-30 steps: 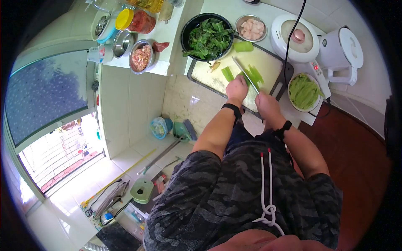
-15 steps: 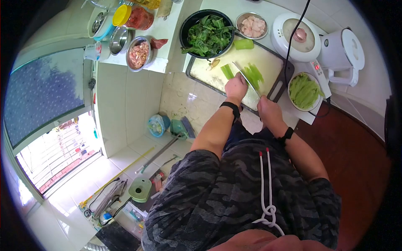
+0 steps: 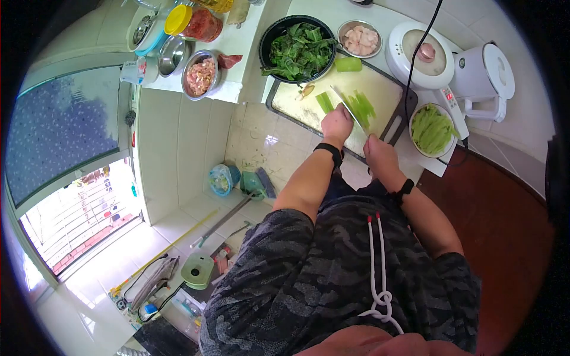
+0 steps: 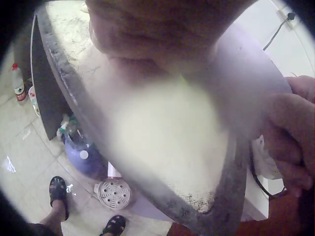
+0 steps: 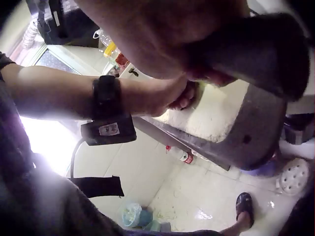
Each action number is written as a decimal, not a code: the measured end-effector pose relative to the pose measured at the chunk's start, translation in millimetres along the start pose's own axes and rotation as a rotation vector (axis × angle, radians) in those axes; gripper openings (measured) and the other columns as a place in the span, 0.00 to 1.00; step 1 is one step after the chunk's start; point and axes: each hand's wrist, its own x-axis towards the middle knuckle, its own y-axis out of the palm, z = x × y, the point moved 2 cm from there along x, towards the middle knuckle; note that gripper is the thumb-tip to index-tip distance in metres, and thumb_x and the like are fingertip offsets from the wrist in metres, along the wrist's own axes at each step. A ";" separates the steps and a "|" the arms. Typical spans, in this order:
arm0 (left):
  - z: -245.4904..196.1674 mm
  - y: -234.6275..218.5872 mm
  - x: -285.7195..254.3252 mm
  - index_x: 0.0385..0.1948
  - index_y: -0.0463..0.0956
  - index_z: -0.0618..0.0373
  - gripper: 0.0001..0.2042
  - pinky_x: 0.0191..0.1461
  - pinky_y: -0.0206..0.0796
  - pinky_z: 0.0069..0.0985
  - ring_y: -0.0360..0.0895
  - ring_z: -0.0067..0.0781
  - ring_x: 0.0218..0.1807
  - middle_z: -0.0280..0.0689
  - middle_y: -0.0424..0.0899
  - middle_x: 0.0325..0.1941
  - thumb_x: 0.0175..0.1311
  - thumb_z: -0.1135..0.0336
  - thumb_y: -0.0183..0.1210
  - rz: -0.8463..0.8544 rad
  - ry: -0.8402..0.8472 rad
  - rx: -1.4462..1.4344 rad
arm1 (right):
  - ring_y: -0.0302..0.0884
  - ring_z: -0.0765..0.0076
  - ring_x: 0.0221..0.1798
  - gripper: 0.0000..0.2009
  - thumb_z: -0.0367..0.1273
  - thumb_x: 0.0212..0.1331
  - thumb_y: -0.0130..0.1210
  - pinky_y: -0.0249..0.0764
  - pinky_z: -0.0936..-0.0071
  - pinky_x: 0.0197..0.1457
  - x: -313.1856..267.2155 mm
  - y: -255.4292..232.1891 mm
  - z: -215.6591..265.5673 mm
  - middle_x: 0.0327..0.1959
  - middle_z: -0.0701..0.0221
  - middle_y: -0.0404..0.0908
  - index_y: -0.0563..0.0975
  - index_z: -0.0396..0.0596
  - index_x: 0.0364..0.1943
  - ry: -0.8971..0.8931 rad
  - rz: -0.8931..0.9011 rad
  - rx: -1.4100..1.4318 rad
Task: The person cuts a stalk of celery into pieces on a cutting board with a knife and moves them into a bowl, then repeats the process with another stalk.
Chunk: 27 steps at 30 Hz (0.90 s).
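My right hand point(image 3: 382, 155) grips a knife by its dark handle point(image 5: 261, 56). The blade point(image 3: 350, 108) slants across the cutting board point(image 3: 386, 89), beside my left hand. With curled fingers point(image 5: 184, 98), my left hand point(image 3: 336, 123) holds down green vegetable at the blade, and the palm hides most of that piece. Thin green strips point(image 3: 361, 107) lie right of the blade, and a few flat slices point(image 3: 325, 102) lie left of it. A pale green chunk point(image 3: 348, 64) sits at the board's far edge.
Behind the board stand a black bowl of leaves point(image 3: 300, 50) and a metal bowl of pale meat point(image 3: 360, 40). A plate of green strips point(image 3: 432, 129), a white cooker point(image 3: 420, 53) and a kettle point(image 3: 484, 77) are at right. A black cable point(image 3: 420, 44) crosses the board's right side.
The whole head view shifts slightly. Both hands stay at nearly the same spot on the board, the knife still beside the left hand and the strips lying much as before.
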 end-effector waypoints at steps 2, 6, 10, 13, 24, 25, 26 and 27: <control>-0.4 -0.3 0.2 0.40 0.77 0.56 0.15 0.43 0.71 0.49 0.80 0.58 0.38 0.53 0.83 0.32 0.67 0.57 0.45 0.007 0.001 0.001 | 0.80 0.41 0.29 0.09 0.33 0.62 0.47 0.74 0.46 0.34 1.8 2.5 -2.1 0.22 0.52 0.79 0.71 0.41 0.32 -0.003 0.003 -0.006; -0.6 -2.1 -3.6 0.40 0.76 0.55 0.14 0.43 0.72 0.49 0.80 0.58 0.38 0.53 0.83 0.32 0.66 0.58 0.45 -0.006 0.014 0.003 | 0.80 0.41 0.28 0.09 0.33 0.62 0.46 0.74 0.45 0.34 20.2 12.5 -7.8 0.22 0.51 0.79 0.72 0.41 0.33 -0.042 -0.018 -0.005; -1.0 -1.7 -0.4 0.41 0.76 0.55 0.14 0.42 0.72 0.49 0.81 0.58 0.36 0.52 0.83 0.31 0.66 0.58 0.45 -0.009 0.020 0.008 | 0.79 0.40 0.28 0.09 0.33 0.62 0.46 0.73 0.45 0.34 19.9 9.3 -8.1 0.22 0.50 0.79 0.72 0.41 0.32 -0.026 -0.053 0.047; 0.1 0.2 -0.4 0.40 0.76 0.55 0.14 0.41 0.72 0.49 0.80 0.58 0.35 0.52 0.83 0.31 0.67 0.58 0.45 -0.019 0.031 0.023 | 0.79 0.40 0.28 0.09 0.33 0.63 0.46 0.73 0.44 0.34 4.0 8.1 -11.3 0.22 0.50 0.78 0.71 0.41 0.32 -0.026 -0.035 0.026; -3.8 -3.3 -1.1 0.41 0.75 0.56 0.14 0.41 0.72 0.49 0.81 0.57 0.35 0.53 0.83 0.31 0.67 0.58 0.44 -0.008 0.033 0.032 | 0.79 0.40 0.28 0.09 0.33 0.61 0.48 0.74 0.45 0.34 17.9 3.8 -8.5 0.21 0.51 0.78 0.72 0.40 0.31 -0.057 -0.088 0.060; -3.6 -3.5 -1.5 0.42 0.75 0.56 0.14 0.41 0.72 0.49 0.81 0.57 0.35 0.53 0.83 0.30 0.67 0.59 0.44 -0.009 0.037 0.039 | 0.79 0.40 0.28 0.09 0.33 0.61 0.48 0.74 0.45 0.34 14.0 1.2 -7.1 0.21 0.51 0.78 0.72 0.40 0.31 -0.062 -0.086 0.058; -2.4 -2.4 -1.6 0.42 0.75 0.56 0.14 0.41 0.72 0.49 0.81 0.57 0.35 0.53 0.83 0.30 0.67 0.59 0.44 -0.009 0.033 0.036 | 0.79 0.40 0.28 0.09 0.33 0.61 0.48 0.73 0.44 0.35 8.6 -0.5 -6.4 0.21 0.50 0.78 0.72 0.40 0.31 -0.052 -0.055 0.046; -1.5 -1.2 -0.7 0.41 0.75 0.56 0.14 0.41 0.72 0.49 0.81 0.57 0.35 0.53 0.83 0.30 0.67 0.59 0.44 -0.011 0.038 0.036 | 0.79 0.40 0.28 0.09 0.33 0.61 0.47 0.73 0.44 0.35 5.8 -0.7 -6.6 0.21 0.50 0.78 0.72 0.40 0.31 -0.039 -0.026 0.035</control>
